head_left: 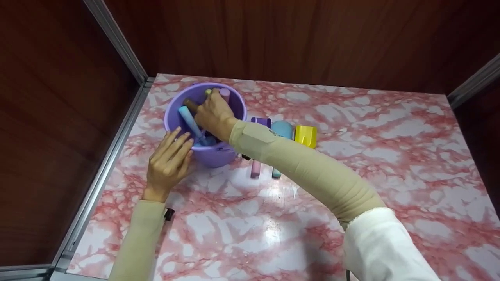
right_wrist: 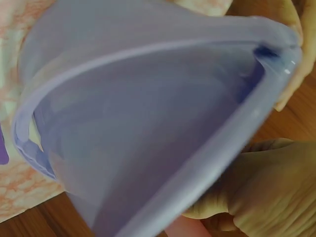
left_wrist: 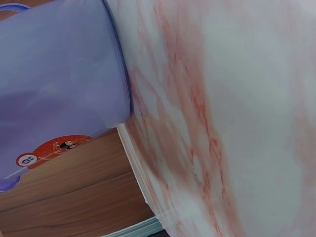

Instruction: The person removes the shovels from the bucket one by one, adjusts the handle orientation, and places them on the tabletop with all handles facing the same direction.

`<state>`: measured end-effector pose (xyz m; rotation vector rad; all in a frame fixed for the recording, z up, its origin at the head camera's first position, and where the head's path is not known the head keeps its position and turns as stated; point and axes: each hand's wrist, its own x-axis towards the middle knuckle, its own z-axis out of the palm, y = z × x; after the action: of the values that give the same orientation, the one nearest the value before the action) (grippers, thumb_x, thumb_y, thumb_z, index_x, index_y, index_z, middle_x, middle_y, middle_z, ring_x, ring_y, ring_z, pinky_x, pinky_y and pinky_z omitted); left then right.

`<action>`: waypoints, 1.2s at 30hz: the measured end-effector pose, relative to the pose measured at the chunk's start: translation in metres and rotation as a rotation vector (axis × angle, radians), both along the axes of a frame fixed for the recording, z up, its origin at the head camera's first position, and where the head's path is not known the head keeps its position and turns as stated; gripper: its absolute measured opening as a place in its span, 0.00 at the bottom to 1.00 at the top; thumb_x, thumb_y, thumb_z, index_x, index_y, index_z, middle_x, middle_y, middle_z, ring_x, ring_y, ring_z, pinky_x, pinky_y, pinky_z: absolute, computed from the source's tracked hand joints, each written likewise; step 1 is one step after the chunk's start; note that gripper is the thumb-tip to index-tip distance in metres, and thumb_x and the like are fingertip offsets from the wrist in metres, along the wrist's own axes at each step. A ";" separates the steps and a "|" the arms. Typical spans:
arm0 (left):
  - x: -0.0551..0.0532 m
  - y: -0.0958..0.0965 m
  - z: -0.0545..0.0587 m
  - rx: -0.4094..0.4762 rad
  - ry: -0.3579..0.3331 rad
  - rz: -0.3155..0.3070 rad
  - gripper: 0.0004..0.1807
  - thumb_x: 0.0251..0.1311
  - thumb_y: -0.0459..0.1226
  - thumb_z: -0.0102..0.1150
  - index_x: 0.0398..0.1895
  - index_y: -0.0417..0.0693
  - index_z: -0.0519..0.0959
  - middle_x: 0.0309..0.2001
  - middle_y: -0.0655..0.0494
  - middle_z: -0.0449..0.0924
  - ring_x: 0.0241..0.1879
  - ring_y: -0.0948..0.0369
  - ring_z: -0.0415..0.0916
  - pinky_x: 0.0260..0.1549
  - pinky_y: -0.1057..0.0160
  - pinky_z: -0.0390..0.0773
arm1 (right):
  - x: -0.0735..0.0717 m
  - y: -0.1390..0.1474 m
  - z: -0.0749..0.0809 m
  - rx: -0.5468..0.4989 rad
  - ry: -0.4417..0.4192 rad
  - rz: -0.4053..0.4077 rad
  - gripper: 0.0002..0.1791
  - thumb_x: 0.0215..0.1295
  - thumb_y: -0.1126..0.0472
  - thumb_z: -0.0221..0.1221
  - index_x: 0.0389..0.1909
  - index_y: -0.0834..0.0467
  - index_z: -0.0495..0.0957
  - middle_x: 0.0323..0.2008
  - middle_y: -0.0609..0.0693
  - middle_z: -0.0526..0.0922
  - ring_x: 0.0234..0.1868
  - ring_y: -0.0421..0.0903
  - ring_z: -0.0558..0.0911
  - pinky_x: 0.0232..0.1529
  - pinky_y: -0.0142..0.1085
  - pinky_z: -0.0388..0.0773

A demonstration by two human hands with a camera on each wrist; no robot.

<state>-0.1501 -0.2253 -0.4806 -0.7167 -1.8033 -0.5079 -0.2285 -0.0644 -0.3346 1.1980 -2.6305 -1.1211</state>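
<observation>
A purple bucket (head_left: 214, 157) stands at the back left of the table. My right hand (head_left: 214, 115) reaches inside it with bent fingers, and whether they hold anything is hidden. Close to this hand are a light-blue handle (head_left: 189, 118), a brownish handle (head_left: 190, 104), a yellow-green handle end (head_left: 208, 92) and a pink handle (head_left: 224, 93). In the right wrist view, something pink (right_wrist: 187, 227) shows below the right hand (right_wrist: 276, 190). My left hand (head_left: 168, 164) rests its nearly straight fingers against the bucket's near-left rim.
Right of the bucket lie a purple scoop (head_left: 261, 121), a blue rounded toy (head_left: 282, 128) and a yellow scoop (head_left: 306, 135). A pink handle (head_left: 255, 169) and a teal handle (head_left: 276, 173) poke out below my right forearm. Dark wood panels (head_left: 297, 43) border the marbled table (head_left: 242, 234).
</observation>
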 end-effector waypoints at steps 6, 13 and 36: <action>-0.001 0.001 0.003 0.005 -0.017 -0.007 0.13 0.77 0.37 0.61 0.52 0.38 0.89 0.53 0.41 0.90 0.58 0.39 0.86 0.64 0.38 0.84 | -0.003 0.013 0.013 -0.088 -0.030 -0.028 0.42 0.84 0.62 0.51 0.88 0.39 0.43 0.66 0.59 0.82 0.58 0.60 0.84 0.62 0.60 0.84; -0.001 0.002 0.003 0.005 -0.012 -0.014 0.13 0.77 0.37 0.61 0.51 0.37 0.89 0.52 0.40 0.90 0.58 0.39 0.86 0.64 0.38 0.84 | -0.010 0.023 0.023 -0.211 -0.047 -0.064 0.18 0.85 0.66 0.42 0.63 0.53 0.78 0.53 0.54 0.88 0.49 0.58 0.87 0.55 0.57 0.86; 0.002 0.002 0.002 0.019 -0.018 -0.003 0.14 0.77 0.38 0.61 0.51 0.37 0.90 0.52 0.41 0.91 0.59 0.40 0.86 0.64 0.37 0.84 | -0.024 0.088 0.053 -0.346 -0.143 -0.098 0.14 0.78 0.66 0.57 0.58 0.61 0.83 0.53 0.61 0.81 0.50 0.61 0.85 0.46 0.54 0.91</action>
<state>-0.1477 -0.2232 -0.4789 -0.7037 -1.8121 -0.5349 -0.2526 0.0234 -0.2820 1.1244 -2.8587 -0.5700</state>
